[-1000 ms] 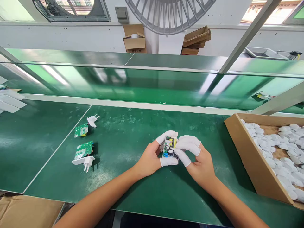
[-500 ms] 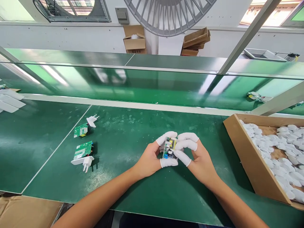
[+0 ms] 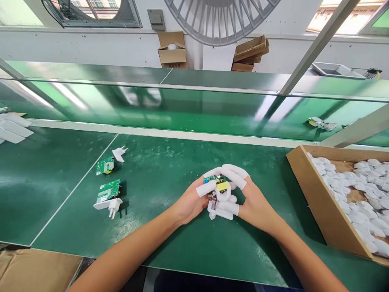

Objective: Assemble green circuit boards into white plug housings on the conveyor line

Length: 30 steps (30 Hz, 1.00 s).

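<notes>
My left hand [image 3: 194, 198] is closed on a small circuit board [image 3: 221, 186] with a yellow transformer, its white-covered thumb across the front. My right hand [image 3: 252, 198] is closed round the board's other side, with finger cots on its fingertips. Below the board a white plastic plug cap [image 3: 224, 214] shows, pinched by my right hand's lower fingers. Wires run between cap and board. To the left lies a board [image 3: 108, 190] with a white plug [image 3: 112, 207] at its near end. Behind it rest another green board [image 3: 105, 166] and a white plug [image 3: 119, 153].
A cardboard tray [image 3: 328, 211] of white plastic pieces [image 3: 361, 219] stands at the right. Beyond the bench edge runs a green conveyor belt [image 3: 182, 117] carrying a board assembly [image 3: 322, 123]. White casings [image 3: 13, 127] lie far left. A slanted metal post [image 3: 319, 44] stands right.
The board has turned in my hands, and the white cap now shows below it. My left thumb has moved up onto its front. On the belt, the assembly has shifted left.
</notes>
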Available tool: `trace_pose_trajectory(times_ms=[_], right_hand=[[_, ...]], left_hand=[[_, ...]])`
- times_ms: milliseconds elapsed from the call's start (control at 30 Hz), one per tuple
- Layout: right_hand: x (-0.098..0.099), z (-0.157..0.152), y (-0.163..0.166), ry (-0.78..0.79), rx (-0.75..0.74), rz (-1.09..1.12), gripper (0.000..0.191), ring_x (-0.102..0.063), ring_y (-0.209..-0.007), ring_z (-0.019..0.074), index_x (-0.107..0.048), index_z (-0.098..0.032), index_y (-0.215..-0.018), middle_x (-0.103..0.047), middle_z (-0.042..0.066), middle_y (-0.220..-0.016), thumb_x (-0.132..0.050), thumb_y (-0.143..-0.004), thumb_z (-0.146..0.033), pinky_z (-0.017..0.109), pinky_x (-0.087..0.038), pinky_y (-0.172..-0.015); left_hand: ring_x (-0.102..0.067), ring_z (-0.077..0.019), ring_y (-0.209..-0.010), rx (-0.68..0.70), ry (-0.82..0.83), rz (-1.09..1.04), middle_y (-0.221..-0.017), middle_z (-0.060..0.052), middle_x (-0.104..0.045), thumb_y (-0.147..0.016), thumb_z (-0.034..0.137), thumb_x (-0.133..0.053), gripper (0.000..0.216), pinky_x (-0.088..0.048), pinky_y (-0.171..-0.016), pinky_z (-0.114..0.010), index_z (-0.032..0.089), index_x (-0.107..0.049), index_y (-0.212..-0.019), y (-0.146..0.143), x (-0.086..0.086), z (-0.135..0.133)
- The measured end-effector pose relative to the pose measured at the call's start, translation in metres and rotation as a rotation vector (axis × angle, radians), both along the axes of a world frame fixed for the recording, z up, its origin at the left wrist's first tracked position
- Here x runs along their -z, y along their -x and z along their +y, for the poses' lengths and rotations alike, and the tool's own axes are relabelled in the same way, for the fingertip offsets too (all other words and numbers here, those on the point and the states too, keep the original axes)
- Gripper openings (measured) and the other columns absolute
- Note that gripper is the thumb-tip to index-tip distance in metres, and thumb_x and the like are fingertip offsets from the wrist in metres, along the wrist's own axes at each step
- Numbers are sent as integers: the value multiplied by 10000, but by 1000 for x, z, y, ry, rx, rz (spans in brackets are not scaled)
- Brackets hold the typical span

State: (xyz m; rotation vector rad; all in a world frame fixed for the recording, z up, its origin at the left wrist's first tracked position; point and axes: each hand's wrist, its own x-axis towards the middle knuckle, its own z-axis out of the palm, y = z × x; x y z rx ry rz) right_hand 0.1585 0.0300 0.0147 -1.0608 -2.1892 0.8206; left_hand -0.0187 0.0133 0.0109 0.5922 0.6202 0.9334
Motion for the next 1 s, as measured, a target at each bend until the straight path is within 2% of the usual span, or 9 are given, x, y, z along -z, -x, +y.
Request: trace_pose_trajectory(times_ms=[67,167,267,367,533,667,833,1000], right_hand=[[0,0,0,12,-13,-44,656,-380,-1253,248,-351,-309,-1337,-337,73,-1385,-656,-756,-289,416,-410,-997],[3,-1,1,-26,1,-57,638,-367,-1269,254,-337,-306,-1348,-312,87,-1406,-632,-782,-304,435,-396,-1009],[4,-2,1,-65,-50,-68,671,-333,-1293,276,-296,-313,-1366,-249,102,-1444,-632,-786,-306,454,-405,-994],[1,-3,1,-56,-116,-68,770,-320,-1300,291,-276,-285,-1376,-233,126,-1454,-690,-729,-334,434,-439,-961],[-3,-3,3,-97,-147,-35,656,-469,-1193,263,-403,-267,-1308,-410,121,-1363,-688,-718,-298,387,-477,-914],[-1,-3,3,-169,-133,36,612,-543,-1118,239,-449,-271,-1280,-530,97,-1270,-693,-719,-294,355,-487,-905],[0,-5,3,-205,-122,110,548,-583,-1072,218,-489,-274,-1248,-599,75,-1196,-685,-736,-265,318,-504,-888],[-1,-4,3,-193,-107,127,483,-608,-1037,214,-519,-290,-1218,-617,57,-1173,-656,-757,-254,302,-528,-845]], left_hand=[[-655,-179,-721,17,-35,42,-1008,-98,-666,-801,315,-600,524,-482,-472,-207,223,-432,-1289,-1,0,0],[-615,-126,-620,45,-81,124,-925,-63,-655,-744,280,-671,501,-464,-419,-174,203,-498,-1208,-1,0,1],[-582,-108,-591,83,-85,195,-875,-44,-634,-738,290,-674,453,-452,-408,-167,191,-514,-1150,0,0,1],[-566,-105,-608,125,-88,211,-852,-32,-615,-723,307,-686,482,-451,-440,-171,195,-489,-1149,0,1,-1],[-562,-108,-630,161,-107,218,-838,-25,-597,-694,340,-712,462,-448,-481,-190,186,-511,-1081,1,1,-4],[-574,-117,-635,196,-116,222,-864,-41,-614,-693,363,-712,510,-442,-498,-209,189,-489,-1117,1,0,-5],[-578,-103,-647,233,-140,194,-904,-36,-617,-697,323,-717,527,-462,-510,-198,217,-467,-1148,2,0,-6],[-583,-99,-603,317,-164,157,-845,-14,-613,-655,234,-752,564,-455,-447,-169,218,-451,-1131,4,2,-5]])
